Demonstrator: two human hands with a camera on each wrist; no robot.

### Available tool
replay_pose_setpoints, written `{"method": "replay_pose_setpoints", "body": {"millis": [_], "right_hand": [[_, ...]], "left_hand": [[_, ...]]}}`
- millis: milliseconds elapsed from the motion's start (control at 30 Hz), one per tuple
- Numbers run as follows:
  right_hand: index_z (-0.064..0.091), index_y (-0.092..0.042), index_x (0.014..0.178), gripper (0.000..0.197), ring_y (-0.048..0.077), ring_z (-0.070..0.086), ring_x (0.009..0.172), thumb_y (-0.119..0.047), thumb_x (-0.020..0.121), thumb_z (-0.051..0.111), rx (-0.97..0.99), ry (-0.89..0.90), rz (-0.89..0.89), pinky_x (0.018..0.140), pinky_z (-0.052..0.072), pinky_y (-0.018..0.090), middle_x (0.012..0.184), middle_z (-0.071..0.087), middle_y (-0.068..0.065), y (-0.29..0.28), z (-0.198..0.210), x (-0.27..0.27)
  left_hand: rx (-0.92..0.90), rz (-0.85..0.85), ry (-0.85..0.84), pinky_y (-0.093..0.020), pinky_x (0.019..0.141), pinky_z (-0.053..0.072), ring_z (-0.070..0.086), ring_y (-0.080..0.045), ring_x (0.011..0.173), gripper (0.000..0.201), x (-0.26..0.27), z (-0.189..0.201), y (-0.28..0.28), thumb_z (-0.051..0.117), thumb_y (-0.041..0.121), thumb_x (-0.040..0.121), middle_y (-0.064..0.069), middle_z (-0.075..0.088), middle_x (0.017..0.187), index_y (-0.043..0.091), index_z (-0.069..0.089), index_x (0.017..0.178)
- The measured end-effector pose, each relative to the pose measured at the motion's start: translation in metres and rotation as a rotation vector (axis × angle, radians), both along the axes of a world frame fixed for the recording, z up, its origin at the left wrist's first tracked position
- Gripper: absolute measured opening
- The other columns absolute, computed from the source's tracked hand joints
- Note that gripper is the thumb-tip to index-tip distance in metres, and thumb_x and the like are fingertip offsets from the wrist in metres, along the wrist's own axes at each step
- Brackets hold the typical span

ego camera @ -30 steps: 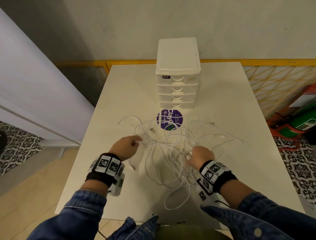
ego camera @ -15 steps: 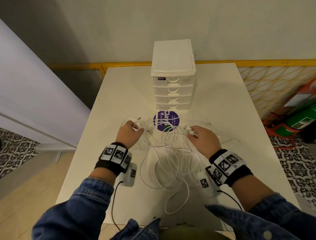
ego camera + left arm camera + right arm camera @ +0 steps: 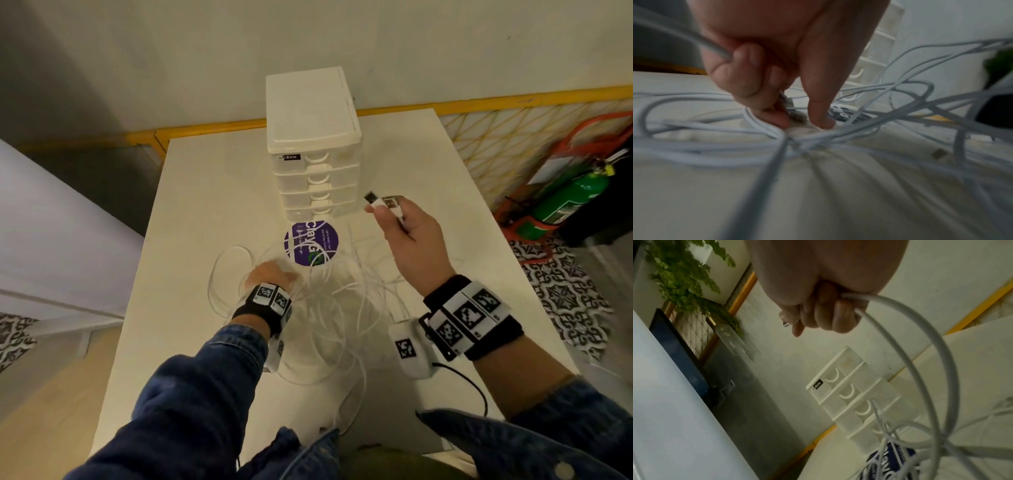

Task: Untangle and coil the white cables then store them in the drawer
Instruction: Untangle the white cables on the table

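Sleeves (image 3: 191,404): blue denim is being worn on both forearms at the near edge of the head view, with marker-printed bands strapped round the wrists.
Table (image 3: 191,212): a white top is being used as the work surface; its near part is being covered by cable loops.
White cables (image 3: 329,318): a loose tangle is being left spread over the table between the two hands, with one loop trailing toward the near edge and others lying across a purple round sticker (image 3: 311,242). In the left wrist view several strands (image 3: 797,142) are being drawn together into a knot-like crossing just below the fingertips.
Left hand (image 3: 270,274): it is being held low on the left side of the tangle. Its fingers (image 3: 748,84) are being curled round a strand, and the thumb and a fingertip are being pressed down at the crossing; what exactly is being pinched there is too blurred to tell.
Right hand (image 3: 407,236): it is being held raised above the table, to the right of the drawer unit. The fingers (image 3: 830,316) are being closed round cable ends, with two USB plugs (image 3: 380,201) being kept sticking out past the fingertips and the cords hanging down to the tangle.
Drawer unit (image 3: 313,144): a small white stack of four shut drawers is being kept at the far middle of the table, just behind the sticker.
Fire extinguisher (image 3: 568,202): a green cylinder is being kept on the floor, far right.
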State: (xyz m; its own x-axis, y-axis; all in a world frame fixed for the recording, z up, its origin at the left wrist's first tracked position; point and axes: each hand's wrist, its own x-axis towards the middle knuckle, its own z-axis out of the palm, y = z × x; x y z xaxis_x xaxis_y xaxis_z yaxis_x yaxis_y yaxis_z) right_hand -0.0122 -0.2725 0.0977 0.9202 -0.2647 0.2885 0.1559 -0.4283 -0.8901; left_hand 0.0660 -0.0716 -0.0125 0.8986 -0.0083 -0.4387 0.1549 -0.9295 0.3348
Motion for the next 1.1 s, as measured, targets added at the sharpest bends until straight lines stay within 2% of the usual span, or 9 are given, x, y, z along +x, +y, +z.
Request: {"method": "replay_pose_setpoints", "body": {"millis": [100,200,267,333,433,667,767,1000,1100], "right_hand": [[0.058,-0.018,0.092,0.022,0.009,0.04,0.047,-0.038,0.091,0.051,-0.143,0.035,-0.01,0.049,0.033,0.022,0.049,0.047,-0.007,-0.006,-0.006,0.001],[0.053,-0.019,0.093,0.016,-0.01,0.05,0.057,-0.034,0.089,0.055,-0.252,0.132,0.025,0.054,0.035,0.008,0.054,0.052,-0.023,-0.013,-0.016,0.003],[0.053,-0.017,0.096,0.018,-0.012,0.051,0.061,-0.033,0.091,0.052,-0.321,0.148,0.014,0.055,0.035,0.005,0.06,0.049,-0.021,-0.02,-0.02,0.005],[0.052,-0.014,0.097,0.019,0.002,0.049,0.054,-0.032,0.093,0.048,-0.363,0.156,0.015,0.051,0.035,0.009,0.058,0.045,-0.012,-0.028,-0.02,0.007],[0.052,-0.011,0.1,0.022,0.012,0.043,0.051,-0.032,0.095,0.044,-0.384,0.206,0.047,0.049,0.031,0.017,0.056,0.044,-0.004,-0.034,-0.019,0.011],[0.046,-0.019,0.092,0.017,0.008,0.043,0.056,-0.035,0.092,0.049,-0.302,0.227,0.16,0.055,0.033,0.026,0.062,0.045,-0.008,-0.017,-0.003,0.012],[0.048,-0.015,0.096,0.011,0.006,0.034,0.05,-0.025,0.097,0.041,-0.114,0.124,0.237,0.054,0.029,0.029,0.06,0.037,-0.007,-0.013,0.008,0.009],[0.056,-0.034,0.092,0.012,0.002,0.043,0.056,-0.027,0.094,0.047,0.046,-0.173,0.204,0.058,0.039,0.023,0.059,0.052,-0.021,-0.005,0.066,0.001],[0.06,-0.025,0.087,0.011,0.0,0.044,0.051,-0.028,0.092,0.051,0.085,-0.142,0.162,0.055,0.035,0.02,0.054,0.053,-0.025,0.0,0.076,0.001]], "left_hand": [[-0.017,0.074,0.022,-0.038,0.092,0.045,0.06,-0.033,0.11,0.037,0.002,-0.003,0.008,0.054,0.035,0.089,-0.015,0.065,0.118,0.009,0.061,0.116],[-0.076,0.119,0.046,-0.037,0.089,0.043,0.057,-0.037,0.112,0.035,0.005,0.005,0.012,0.047,0.021,0.093,-0.022,0.063,0.119,-0.004,0.06,0.114],[-0.159,0.162,0.027,-0.033,0.077,0.042,0.06,-0.036,0.1,0.032,0.006,0.011,0.018,0.048,0.018,0.091,-0.021,0.067,0.105,-0.007,0.065,0.102],[-0.309,0.242,-0.002,-0.029,0.063,0.041,0.057,-0.031,0.077,0.028,0.006,0.02,0.027,0.051,0.015,0.089,-0.01,0.071,0.076,-0.002,0.071,0.08],[-0.445,0.347,-0.045,-0.026,0.048,0.033,0.044,-0.021,0.054,0.035,0.008,0.047,0.032,0.052,0.017,0.091,0.001,0.055,0.05,0.008,0.057,0.057],[-0.44,0.074,0.014,-0.026,0.051,0.031,0.041,-0.017,0.053,0.047,-0.006,0.114,0.012,0.044,0.046,0.095,-0.003,0.047,0.062,0.005,0.067,0.094],[-0.62,0.121,-0.094,-0.026,0.055,0.034,0.044,-0.014,0.059,0.047,-0.013,0.13,0.006,0.042,0.055,0.092,0.0,0.05,0.067,0.012,0.061,0.092],[-0.887,-0.003,-0.517,-0.016,0.067,0.044,0.054,0.004,0.062,0.022,-0.033,0.18,-0.025,0.041,0.025,0.1,0.004,0.062,0.072,0.013,0.058,0.091],[-1.071,-0.002,-0.519,-0.019,0.06,0.048,0.054,-0.008,0.058,0.019,-0.048,0.195,-0.044,0.04,0.018,0.1,0.0,0.053,0.065,0.011,0.057,0.095]]}}
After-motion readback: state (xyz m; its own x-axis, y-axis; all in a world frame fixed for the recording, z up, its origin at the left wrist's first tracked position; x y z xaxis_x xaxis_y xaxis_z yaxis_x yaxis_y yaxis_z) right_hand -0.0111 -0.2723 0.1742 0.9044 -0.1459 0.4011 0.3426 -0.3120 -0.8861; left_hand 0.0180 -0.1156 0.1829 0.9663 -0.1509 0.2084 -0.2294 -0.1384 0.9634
